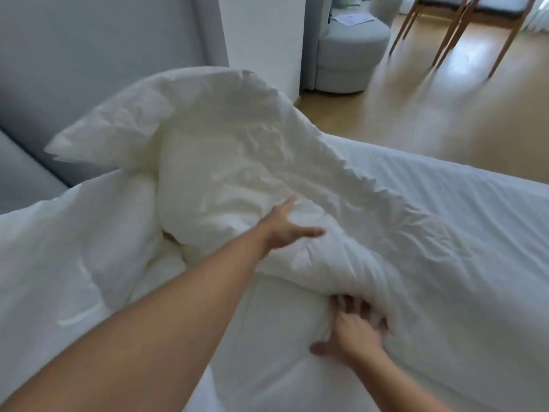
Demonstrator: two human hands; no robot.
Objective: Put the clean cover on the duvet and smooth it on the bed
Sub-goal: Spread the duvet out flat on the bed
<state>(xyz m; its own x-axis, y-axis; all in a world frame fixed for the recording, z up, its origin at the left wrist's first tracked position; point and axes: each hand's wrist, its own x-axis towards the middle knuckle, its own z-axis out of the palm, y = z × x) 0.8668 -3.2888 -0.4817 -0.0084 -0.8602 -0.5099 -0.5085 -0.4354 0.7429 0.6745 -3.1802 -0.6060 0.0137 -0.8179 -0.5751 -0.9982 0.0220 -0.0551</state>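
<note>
A white duvet [231, 150] lies bunched on the bed, one corner raised in a peak toward the headboard. My left hand [289, 227] reaches far forward with fingers straight and presses flat against the raised fold. My right hand [353, 331] sits lower, fingers spread at the edge of a thick fold, its fingertips tucked under the fabric and blurred. More white fabric [59, 263] spreads at the left. Cover and filling look alike, so I cannot tell which is which.
The white sheet on the bed [475, 233] stretches to the right. A grey padded headboard [74, 69] stands at the left. Beyond the bed are a wooden floor [445, 108], a round grey armchair [347, 55] and wooden chair legs [463, 34].
</note>
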